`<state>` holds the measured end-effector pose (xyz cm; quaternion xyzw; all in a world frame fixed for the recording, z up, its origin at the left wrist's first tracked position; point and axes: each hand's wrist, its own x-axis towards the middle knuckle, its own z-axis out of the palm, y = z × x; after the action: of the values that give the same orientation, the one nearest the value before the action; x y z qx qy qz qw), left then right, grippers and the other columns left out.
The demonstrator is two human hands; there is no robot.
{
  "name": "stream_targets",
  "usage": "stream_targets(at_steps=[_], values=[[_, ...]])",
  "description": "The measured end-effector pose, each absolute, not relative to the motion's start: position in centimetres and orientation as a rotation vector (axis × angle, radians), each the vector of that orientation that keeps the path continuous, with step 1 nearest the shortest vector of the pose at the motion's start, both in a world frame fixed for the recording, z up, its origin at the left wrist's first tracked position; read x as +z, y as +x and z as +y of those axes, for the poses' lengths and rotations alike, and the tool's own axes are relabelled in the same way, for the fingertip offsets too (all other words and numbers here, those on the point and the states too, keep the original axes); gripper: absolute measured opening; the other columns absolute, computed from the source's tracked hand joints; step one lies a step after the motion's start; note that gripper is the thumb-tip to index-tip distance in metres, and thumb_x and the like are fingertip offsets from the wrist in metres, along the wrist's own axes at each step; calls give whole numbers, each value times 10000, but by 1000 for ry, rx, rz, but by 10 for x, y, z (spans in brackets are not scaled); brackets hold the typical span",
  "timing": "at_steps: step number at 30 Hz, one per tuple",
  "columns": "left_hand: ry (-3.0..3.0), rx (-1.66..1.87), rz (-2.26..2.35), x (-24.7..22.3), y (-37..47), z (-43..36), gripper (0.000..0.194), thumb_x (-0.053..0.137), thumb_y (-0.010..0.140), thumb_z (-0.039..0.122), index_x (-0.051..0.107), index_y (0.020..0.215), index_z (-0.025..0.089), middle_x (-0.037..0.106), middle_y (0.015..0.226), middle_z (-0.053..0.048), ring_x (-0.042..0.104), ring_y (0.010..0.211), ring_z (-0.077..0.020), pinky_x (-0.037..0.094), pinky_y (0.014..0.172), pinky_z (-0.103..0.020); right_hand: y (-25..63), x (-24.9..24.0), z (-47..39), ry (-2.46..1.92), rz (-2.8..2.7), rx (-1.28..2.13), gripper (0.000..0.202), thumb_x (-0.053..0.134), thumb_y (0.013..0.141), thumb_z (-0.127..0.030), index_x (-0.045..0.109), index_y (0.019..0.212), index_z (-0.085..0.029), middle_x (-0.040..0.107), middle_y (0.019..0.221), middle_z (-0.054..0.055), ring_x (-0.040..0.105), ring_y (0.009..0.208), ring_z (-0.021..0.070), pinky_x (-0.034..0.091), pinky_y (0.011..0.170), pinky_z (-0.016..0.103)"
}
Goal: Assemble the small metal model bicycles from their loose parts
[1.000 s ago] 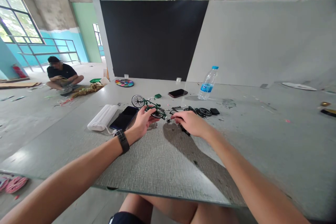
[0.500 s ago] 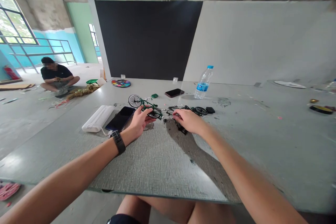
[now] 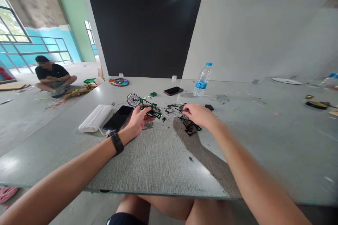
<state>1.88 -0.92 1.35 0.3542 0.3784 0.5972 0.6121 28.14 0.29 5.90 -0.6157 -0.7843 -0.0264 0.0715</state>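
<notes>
Room: far left, a seated person [image 3: 54, 74] on the pale floor, a metal rack [image 3: 34, 52] and blue wall behind; rightward, a black panel [image 3: 142, 35], then a pale grey panel [image 3: 258, 38], both along the rear of a grey, glossy table [image 3: 126, 175] with a ribbed sheen at its near side. On it, left to right: white case [image 3: 95, 117]; dark phone [image 3: 118, 117]; green-framed model bicycle [image 3: 148, 104], tilted, between the two hands and nearer the left; left hand [image 3: 136, 123] holding it by the near-wheel end, thumb and fingers around it; small black parts [image 3: 190, 126] below and beside the right hand [image 3: 199, 114]; its fingertips drawn close together, cannot tell whether on a part; bottle [image 3: 202, 81] upright beyond.
</notes>
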Motion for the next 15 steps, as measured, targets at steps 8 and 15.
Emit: stream_targets(at_steps=[8, 15], values=[[812, 1384, 897, 14, 20, -10, 247, 759, 761, 195, 586, 937, 183, 666, 888, -23, 669, 662, -137, 601, 657, -324, 284, 56, 5, -1908, -2404, 31, 125, 686, 836, -280, 711, 953, -244, 725, 965, 95, 673, 807, 233, 399, 596, 289], [838, 1382, 900, 16, 21, -12, 228, 755, 762, 190, 594, 924, 180, 672, 881, -29, 667, 654, -136, 596, 639, -306, 279, 54, 4, -1883, -2391, 30, 129, 686, 845, -349, 712, 925, -251, 713, 941, 90, 660, 768, 226, 385, 581, 296]])
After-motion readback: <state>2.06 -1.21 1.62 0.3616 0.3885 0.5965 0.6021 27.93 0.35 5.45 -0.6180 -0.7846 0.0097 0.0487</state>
